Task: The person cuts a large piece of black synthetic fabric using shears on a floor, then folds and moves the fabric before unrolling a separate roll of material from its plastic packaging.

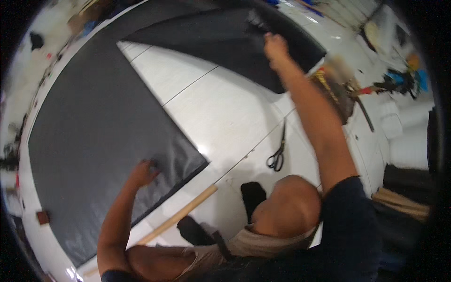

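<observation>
A large sheet of smooth black leather-like material (pixel 103 127) lies over the floor on the left. Its upper right part is a separate-looking flap (pixel 202 35), raised and curved, with a wedge of floor showing between. My right hand (pixel 276 49), arm stretched far forward, is closed on this flap; some of its fingertips are hard to make out. Near the sheet's close right corner, my left hand (pixel 143 173) is at the surface with thumb and fingers apart, holding nothing. Black-handled scissors (pixel 277 160) rest on the tiles below my right forearm.
White tiles (pixel 206 108) make up the floor. A wooden stick or tube (pixel 176 218) runs along the sheet's near edge, by my feet. At the right are white rolls (pixel 408 136), dark rolls (pixel 406 183) and a cluttered heap (pixel 399 82). A small brown block (pixel 42 217) sits on the sheet's left edge.
</observation>
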A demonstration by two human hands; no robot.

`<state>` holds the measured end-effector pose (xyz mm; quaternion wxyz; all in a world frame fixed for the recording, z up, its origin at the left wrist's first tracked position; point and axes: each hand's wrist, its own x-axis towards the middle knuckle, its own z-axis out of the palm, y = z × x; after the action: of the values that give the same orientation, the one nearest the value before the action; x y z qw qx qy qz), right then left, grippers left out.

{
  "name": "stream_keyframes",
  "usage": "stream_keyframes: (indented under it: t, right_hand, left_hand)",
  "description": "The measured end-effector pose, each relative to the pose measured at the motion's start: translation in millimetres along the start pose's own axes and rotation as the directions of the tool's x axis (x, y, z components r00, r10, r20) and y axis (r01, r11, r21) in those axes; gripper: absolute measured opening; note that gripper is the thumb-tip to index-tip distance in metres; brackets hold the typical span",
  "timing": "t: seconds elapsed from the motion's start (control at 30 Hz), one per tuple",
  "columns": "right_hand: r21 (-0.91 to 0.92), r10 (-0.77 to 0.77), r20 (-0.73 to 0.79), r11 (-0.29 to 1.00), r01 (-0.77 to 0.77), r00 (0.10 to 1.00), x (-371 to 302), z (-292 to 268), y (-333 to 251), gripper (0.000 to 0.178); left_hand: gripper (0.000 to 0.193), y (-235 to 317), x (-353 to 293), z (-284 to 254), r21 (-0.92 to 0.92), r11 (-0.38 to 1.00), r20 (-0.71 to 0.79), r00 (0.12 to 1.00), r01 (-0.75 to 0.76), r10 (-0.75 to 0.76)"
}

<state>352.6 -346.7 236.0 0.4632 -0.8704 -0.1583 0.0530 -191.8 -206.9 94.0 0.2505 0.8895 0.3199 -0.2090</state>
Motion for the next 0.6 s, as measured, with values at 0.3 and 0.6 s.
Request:
stream_keyframes:
  t: [0.3, 0.6]
  right_hand:
    - [-0.345, -0.206, 0.745, 0.695, 0.631, 0.635, -101.3, 61.9, -22.2, 0.064]
    - [0.208, 0.11, 0.468, 0.951, -0.23, 0.877, -142.0, 91.0, 34.8, 0.058]
  left_hand:
    - [0.059, 16.1, -7.0, 5.7, 0.031, 0.998, -0.042, 0.998, -0.053, 0.055]
    - [0.052, 73.4, 42.8, -32.9, -0.575, 0.814, -0.06, 0.997, -0.079, 0.054]
